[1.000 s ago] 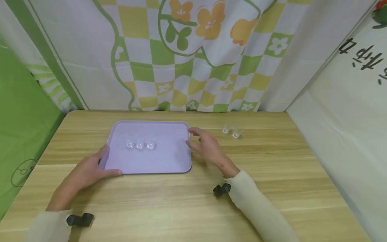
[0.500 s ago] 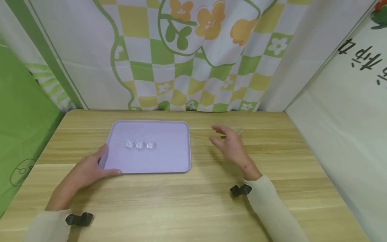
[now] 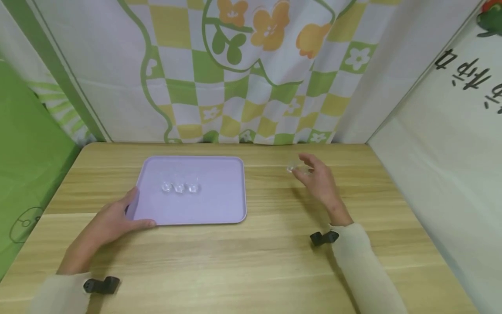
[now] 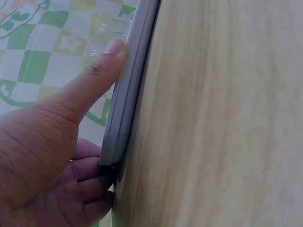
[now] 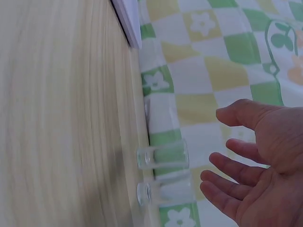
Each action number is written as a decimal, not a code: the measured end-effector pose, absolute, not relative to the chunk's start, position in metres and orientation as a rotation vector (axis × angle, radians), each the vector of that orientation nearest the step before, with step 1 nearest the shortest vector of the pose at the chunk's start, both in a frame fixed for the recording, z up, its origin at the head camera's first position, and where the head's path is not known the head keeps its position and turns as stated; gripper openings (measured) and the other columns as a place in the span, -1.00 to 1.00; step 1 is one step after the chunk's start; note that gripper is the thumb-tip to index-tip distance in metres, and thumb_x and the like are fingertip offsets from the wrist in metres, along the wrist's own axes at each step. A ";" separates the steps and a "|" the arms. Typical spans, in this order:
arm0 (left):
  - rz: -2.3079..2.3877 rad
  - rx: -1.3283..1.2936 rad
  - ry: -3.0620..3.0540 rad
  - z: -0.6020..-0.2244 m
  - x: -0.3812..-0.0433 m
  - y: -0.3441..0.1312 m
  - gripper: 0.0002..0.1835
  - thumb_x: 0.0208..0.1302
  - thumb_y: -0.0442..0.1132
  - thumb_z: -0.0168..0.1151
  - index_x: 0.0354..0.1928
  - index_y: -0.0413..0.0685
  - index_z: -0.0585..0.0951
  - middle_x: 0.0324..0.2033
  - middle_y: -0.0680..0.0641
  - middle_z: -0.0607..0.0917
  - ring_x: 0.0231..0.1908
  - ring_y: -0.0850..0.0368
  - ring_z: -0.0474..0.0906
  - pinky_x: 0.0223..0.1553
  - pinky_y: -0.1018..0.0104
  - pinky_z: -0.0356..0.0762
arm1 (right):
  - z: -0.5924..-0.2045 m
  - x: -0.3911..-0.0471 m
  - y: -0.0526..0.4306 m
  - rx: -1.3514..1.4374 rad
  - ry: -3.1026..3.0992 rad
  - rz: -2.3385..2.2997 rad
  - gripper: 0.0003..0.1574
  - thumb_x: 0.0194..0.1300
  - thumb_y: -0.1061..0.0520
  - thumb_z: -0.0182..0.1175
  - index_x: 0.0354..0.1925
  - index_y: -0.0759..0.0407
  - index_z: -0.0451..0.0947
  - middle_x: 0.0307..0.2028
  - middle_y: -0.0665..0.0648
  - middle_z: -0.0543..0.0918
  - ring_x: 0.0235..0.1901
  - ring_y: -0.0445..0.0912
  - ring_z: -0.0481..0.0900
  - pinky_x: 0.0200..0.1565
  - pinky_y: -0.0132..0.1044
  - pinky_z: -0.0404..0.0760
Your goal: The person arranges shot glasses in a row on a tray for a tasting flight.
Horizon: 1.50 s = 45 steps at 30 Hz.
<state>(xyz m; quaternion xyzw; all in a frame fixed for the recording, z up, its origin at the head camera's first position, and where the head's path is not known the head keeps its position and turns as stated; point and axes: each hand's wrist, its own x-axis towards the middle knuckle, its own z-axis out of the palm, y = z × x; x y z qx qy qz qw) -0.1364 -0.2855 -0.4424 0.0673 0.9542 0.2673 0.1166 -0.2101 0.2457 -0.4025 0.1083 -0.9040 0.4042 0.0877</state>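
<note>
My left hand (image 3: 113,221) grips the near left corner of a light purple tray (image 3: 219,207). In the left wrist view the thumb lies along the tray's rim (image 4: 124,109) and the fingers bend around its corner. Three small clear shot glasses stand in a row on the tray, the rightmost glass (image 3: 193,188) near its middle. My right hand (image 3: 322,183) hovers right of the tray, thumb and fingers apart, holding nothing. Close by, two more clear glasses stand on the table; the right wrist view shows one glass (image 5: 162,156) beside another glass (image 5: 165,190), both short of the fingertips.
The wooden table (image 3: 219,266) runs back to a checked, flowered curtain (image 3: 251,87). A green cloth (image 3: 27,144) hangs at the left and a white sheet (image 3: 443,144) with black writing at the right.
My right hand has moved right, from the tray's right edge to the two glasses on the table, with its fingers spread. My left hand and the tray have stayed in place.
</note>
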 end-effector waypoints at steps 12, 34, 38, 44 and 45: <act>0.780 0.204 2.798 -0.444 -0.135 -0.286 0.42 0.13 0.40 0.42 0.58 -0.41 -0.18 0.38 -0.70 0.07 0.33 -0.71 0.06 0.26 -0.52 0.14 | -0.408 -0.218 0.269 0.251 -2.767 1.139 -0.28 0.41 0.22 0.34 0.42 0.40 0.34 0.40 0.42 0.39 0.36 0.38 0.33 0.31 0.25 0.37; 0.780 0.185 2.789 -0.442 -0.136 -0.285 0.43 0.11 0.43 0.41 0.58 -0.41 -0.19 0.39 -0.70 0.07 0.34 -0.70 0.06 0.28 -0.50 0.14 | -0.423 -0.228 0.276 0.059 -2.948 1.240 -0.21 0.51 0.14 0.23 0.48 0.40 0.13 0.37 0.52 0.36 0.32 0.35 0.42 0.27 0.20 0.47; 0.787 0.200 2.795 -0.441 -0.135 -0.284 0.42 0.11 0.42 0.42 0.57 -0.42 -0.17 0.39 -0.69 0.09 0.35 -0.68 0.08 0.29 -0.48 0.15 | -0.425 -0.229 0.275 0.066 -2.940 1.213 -0.26 0.51 0.14 0.22 0.45 0.42 0.16 0.31 0.51 0.44 0.27 0.35 0.47 0.24 0.21 0.49; 0.790 0.200 2.798 -0.442 -0.135 -0.284 0.42 0.11 0.42 0.42 0.58 -0.42 -0.16 0.40 -0.68 0.09 0.35 -0.68 0.07 0.30 -0.47 0.14 | -0.428 -0.230 0.276 0.055 -2.929 1.217 -0.31 0.52 0.14 0.21 0.41 0.43 0.21 0.26 0.51 0.49 0.23 0.33 0.51 0.18 0.19 0.54; 0.790 0.201 2.799 -0.443 -0.136 -0.284 0.42 0.11 0.42 0.42 0.58 -0.42 -0.16 0.40 -0.68 0.09 0.35 -0.67 0.07 0.30 -0.47 0.14 | -0.429 -0.231 0.276 0.054 -2.928 1.212 -0.32 0.52 0.14 0.20 0.41 0.44 0.22 0.25 0.52 0.50 0.22 0.33 0.51 0.18 0.19 0.55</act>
